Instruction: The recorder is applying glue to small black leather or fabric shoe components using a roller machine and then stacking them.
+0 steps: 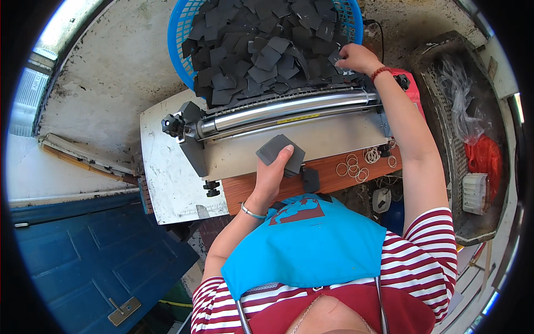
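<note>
My left hand [269, 179] is closed round a neat stack of dark grey square sheets [280, 149], the thumb lying across the top. It is just in front of a machine with a long shiny metal roller [289, 113]. Stretched out to the far right, my right hand [357, 58] pinches a thin black square piece [336, 59] at the right side of a blue plastic basket [177, 47]. Loose black square pieces [261, 47] fill this basket in a heap behind the roller. One more dark piece [311, 181] lies near my apron, below the stack.
Several pale rubber bands [352, 168] lie on the reddish-brown wooden board [245, 188]. Black knobs [173, 126] stick out at the machine's ends. On the right stands a dirty trough [457, 172] with clear plastic and a red bag [483, 161]. A blue door [89, 256] is at the left.
</note>
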The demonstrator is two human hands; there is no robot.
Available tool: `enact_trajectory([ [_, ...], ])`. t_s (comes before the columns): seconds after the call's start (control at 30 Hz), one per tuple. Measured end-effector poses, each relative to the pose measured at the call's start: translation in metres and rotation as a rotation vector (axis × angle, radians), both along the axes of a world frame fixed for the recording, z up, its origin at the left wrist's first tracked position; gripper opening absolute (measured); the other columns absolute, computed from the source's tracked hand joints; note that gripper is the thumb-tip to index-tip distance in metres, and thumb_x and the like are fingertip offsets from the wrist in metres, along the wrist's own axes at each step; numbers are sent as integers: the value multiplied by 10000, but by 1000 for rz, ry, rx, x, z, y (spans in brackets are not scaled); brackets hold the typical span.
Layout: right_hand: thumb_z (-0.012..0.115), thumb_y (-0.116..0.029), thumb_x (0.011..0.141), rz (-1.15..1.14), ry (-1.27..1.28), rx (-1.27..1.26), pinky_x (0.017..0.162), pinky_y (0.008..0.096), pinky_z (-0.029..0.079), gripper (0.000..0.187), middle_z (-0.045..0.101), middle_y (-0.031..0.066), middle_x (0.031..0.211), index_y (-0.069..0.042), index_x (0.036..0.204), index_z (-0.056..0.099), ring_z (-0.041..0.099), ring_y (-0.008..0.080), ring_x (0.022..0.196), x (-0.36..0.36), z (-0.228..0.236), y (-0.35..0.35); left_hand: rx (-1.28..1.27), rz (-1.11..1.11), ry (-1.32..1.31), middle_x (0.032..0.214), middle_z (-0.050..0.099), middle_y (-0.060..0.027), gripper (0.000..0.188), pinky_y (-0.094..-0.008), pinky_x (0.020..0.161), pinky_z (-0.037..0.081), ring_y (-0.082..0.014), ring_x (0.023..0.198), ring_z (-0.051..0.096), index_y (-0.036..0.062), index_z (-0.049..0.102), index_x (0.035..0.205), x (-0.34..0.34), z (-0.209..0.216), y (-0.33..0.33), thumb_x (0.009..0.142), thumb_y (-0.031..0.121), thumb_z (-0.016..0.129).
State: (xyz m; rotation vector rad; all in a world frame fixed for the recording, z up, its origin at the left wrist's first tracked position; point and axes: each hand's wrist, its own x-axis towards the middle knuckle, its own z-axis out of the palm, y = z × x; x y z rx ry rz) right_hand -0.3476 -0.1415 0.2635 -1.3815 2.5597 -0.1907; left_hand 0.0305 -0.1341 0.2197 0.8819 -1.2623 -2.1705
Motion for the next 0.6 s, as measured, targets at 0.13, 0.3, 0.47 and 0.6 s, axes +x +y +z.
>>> enact_trajectory([
  [0.13, 759, -352, 734, -2, 101, 429, 864, 433, 513, 499, 656, 137, 1136, -20, 1092, 656, 631, 306, 1051, 5, -9, -6, 16, 2, -26, 883, 601, -11, 178, -249, 651, 503, -89, 794, 576, 40, 613, 963, 3, 1, -1, 892, 202, 633],
  [0.3, 741, -322, 761, -17, 117, 520, 879, 432, 511, 491, 646, 162, 1152, -15, 1131, 640, 624, 312, 1068, -6, -43, -14, 21, 19, -29, 895, 606, -18, 194, -250, 653, 505, -91, 795, 580, 37, 614, 976, 8, -2, -2, 893, 211, 637],
  [0.47, 706, -245, 801, 59, 18, 38, 900, 390, 500, 446, 643, 182, 1137, -17, 1173, 615, 617, 315, 1068, -41, -72, -23, 35, 5, -22, 895, 611, -25, 196, -250, 653, 506, -95, 796, 584, 33, 616, 977, 6, -3, -4, 891, 208, 639],
  [0.6, 664, -154, 836, 2, -321, -387, 867, 351, 500, 360, 659, 153, 1094, -9, 1161, 613, 631, 257, 1010, -49, -61, -30, 42, -14, -40, 894, 614, -28, 202, -253, 657, 505, -98, 798, 585, 26, 615, 977, 4, 0, -3, 886, 204, 641],
])
